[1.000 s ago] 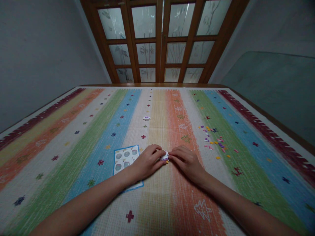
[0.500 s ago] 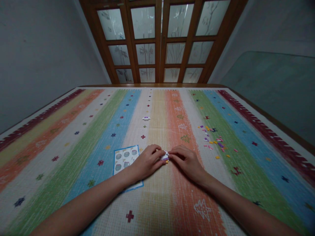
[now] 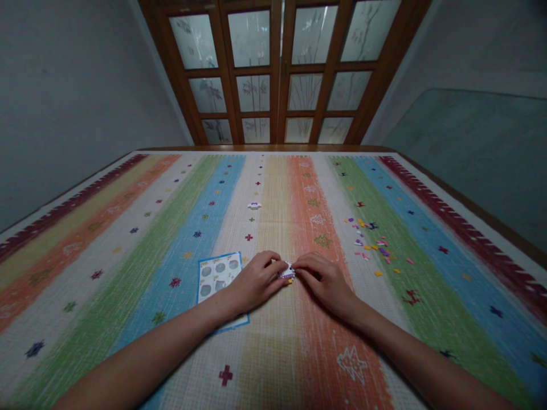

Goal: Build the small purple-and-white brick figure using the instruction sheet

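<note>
Dim rm w/ pale walls (image 3: 77, 74); wooden doors (image 3: 274, 108) w/ frosted, plant-patterned glass panes at the far end. Greenish panel (image 3: 478, 142) on the R side. Table (image 3: 256, 148) under a striped cloth (image 3: 273, 364): red, orange, yellow, white, green & blue bands w/ small stars, crosses, trees etc.

Both hands meet abt. mid-table, near the seam of the yellow & orange bands. L hand (image 3: 256, 282) has thumb & fingers closed on a small block piece (image 3: 289, 273), mostly white & purple w/ a bit of yellow at the lower edge. R hand (image 3: 323, 279) has its fingers drawn narrow, tips at the R edge of that same piece; can't tell if they grip it or only press. Piece is partly hidden by fingers, so exact shape n/a.

Blue-edged sheet (image 3: 212, 279) w/ rows of greyish round pics lies flat on the L, partly covered by L hand & forearm. Farther back, approx. straight ahead, another white-&-purple piece (image 3: 254, 205) sits alone on the white band. Loose bits (image 3: 382, 251), i.e. yellow, pink, purple & white, are scattered to the R, beyond the R hand, over the white & green bands.
</note>
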### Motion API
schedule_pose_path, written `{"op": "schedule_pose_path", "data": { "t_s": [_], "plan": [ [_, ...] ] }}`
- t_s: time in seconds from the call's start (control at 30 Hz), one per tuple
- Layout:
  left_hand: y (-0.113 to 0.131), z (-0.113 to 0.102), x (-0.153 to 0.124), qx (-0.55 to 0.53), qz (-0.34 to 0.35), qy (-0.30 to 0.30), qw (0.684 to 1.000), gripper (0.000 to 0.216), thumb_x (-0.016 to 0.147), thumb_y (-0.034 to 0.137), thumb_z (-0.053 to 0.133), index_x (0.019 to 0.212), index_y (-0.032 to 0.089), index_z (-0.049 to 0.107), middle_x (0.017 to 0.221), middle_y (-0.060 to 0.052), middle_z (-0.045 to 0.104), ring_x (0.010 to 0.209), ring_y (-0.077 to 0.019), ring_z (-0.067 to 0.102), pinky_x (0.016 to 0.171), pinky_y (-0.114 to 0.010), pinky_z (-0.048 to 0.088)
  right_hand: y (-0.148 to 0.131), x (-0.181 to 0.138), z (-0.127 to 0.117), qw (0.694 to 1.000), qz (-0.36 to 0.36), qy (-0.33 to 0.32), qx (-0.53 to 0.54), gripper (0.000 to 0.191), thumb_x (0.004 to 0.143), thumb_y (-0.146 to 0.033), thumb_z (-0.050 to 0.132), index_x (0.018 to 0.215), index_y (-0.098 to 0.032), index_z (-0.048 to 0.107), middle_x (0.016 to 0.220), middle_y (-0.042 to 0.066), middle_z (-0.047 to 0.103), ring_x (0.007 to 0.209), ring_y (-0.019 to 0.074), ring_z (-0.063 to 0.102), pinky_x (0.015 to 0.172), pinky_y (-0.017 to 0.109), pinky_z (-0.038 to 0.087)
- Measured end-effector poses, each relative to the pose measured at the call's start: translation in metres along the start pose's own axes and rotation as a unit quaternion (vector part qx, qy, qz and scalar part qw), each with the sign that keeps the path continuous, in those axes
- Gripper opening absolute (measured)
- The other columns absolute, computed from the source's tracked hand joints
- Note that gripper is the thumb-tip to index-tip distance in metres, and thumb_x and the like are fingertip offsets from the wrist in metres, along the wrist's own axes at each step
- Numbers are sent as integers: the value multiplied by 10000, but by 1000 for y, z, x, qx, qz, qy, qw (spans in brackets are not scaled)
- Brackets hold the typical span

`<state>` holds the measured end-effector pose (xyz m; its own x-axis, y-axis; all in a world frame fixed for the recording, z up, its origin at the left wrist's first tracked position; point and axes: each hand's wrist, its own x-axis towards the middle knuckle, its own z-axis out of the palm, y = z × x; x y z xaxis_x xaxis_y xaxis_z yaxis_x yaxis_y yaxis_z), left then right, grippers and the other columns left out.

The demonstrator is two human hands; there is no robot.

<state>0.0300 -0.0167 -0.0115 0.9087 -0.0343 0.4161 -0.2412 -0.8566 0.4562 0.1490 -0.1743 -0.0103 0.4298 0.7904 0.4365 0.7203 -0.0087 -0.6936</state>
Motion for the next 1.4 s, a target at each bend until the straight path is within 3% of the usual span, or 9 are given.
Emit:
{"op": "schedule_pose_path", "data": {
  "t_s": [0.47, 0.63, 0.77, 1.03, 1.17, 1.4],
  "plan": [
    [2, -2, 0, 39, 25, 10, 999, 196, 875, 278, 543, 1006, 143, 597, 942, -100, 600, 870, -188, 559, 750, -316, 490, -4, 0, 2, 998, -37, 1, -48, 139, 845, -122, 513, 831, -188, 635, 765, 62, 652, 753, 193, 583, 687, 329, 487],
    [-1, 1, -1, 134, 62, 12, 989, 221, 898, 307, 487, 952, 154, 638, 888, -96, 614, 768, -185, 539, 647, -294, 441, -6, 1, 1, 999, 43, -8, -14, 109, 821, -129, 553, 794, -181, 645, 770, 49, 664, 745, 176, 599, 686, 311, 481],
    [-1, 1, -1, 154, 66, 7, 986, 268, 915, 322, 444, 958, 162, 655, 902, -99, 629, 773, -188, 535, 657, -302, 422, -7, 1, 1, 995, 100, -16, 17, 105, 807, -149, 569, 757, -181, 656, 742, 33, 659, 682, 150, 591, 637, 277, 467],
    [3, -2, 2, 190, 83, 17, 978, 247, 918, 310, 452, 941, 171, 655, 878, -78, 640, 732, -167, 523, 639, -287, 408, -5, 2, 1, 991, 126, -10, 51, 104, 798, -173, 577, 758, -175, 673, 735, 35, 673, 664, 148, 608, 619, 270, 478],
    [3, -2, 2, 198, 101, 32, 975, 212, 917, 285, 463, 963, 172, 637, 880, -79, 635, 730, -161, 520, 638, -289, 410, 0, -1, -1, 996, 82, -5, 44, 104, 808, -158, 575, 790, -182, 674, 765, 41, 692, 706, 155, 637, 664, 281, 507],
    [-1, 1, -1, 182, 118, 56, 975, 170, 898, 238, 507, 994, 155, 619, 905, -89, 635, 739, -161, 516, 644, -286, 416, 6, -7, -3, 992, -109, -14, -67, 202, 883, -128, 464, 934, -177, 653, 849, 80, 707, 785, 175, 657, 701, 301, 547]
  ]
}}
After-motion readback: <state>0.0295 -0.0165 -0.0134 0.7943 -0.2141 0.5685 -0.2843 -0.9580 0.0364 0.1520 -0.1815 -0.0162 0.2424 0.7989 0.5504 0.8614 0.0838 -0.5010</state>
